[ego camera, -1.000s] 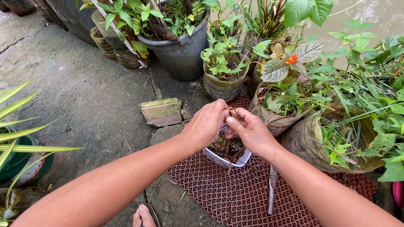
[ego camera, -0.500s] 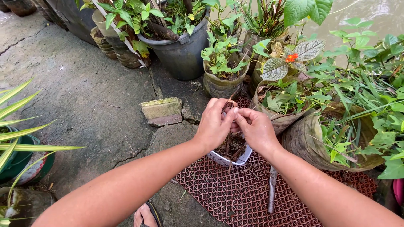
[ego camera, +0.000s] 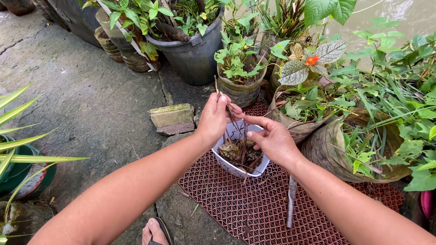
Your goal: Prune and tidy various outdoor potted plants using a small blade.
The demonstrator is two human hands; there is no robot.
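So I've got my left hand [ego camera: 213, 119] raised above the little white pot [ego camera: 236, 156], fingers [ego camera: 221, 103] pinched shut on a thin dry stem [ego camera: 223, 102] that sticks up past my knuckles and runs down into the pot. My right hand [ego camera: 271, 138] is just beside it at the pot's far rim, fingers loosely curled with the thumb near the other bare stems [ego camera: 244, 140] standing in the soil; can't really tell if it's gripping any of them. The pot sits on a reddish-brown mesh mat [ego camera: 254, 208] laid on the concrete ground [ego camera: 86, 100], with a knife [ego camera: 290, 202] lying on the mat just right of it. A mossy brick [ego camera: 172, 119] sits just to the left, and green potted plants crowd the back and right side, one with a small orange flower [ego camera: 311, 60].
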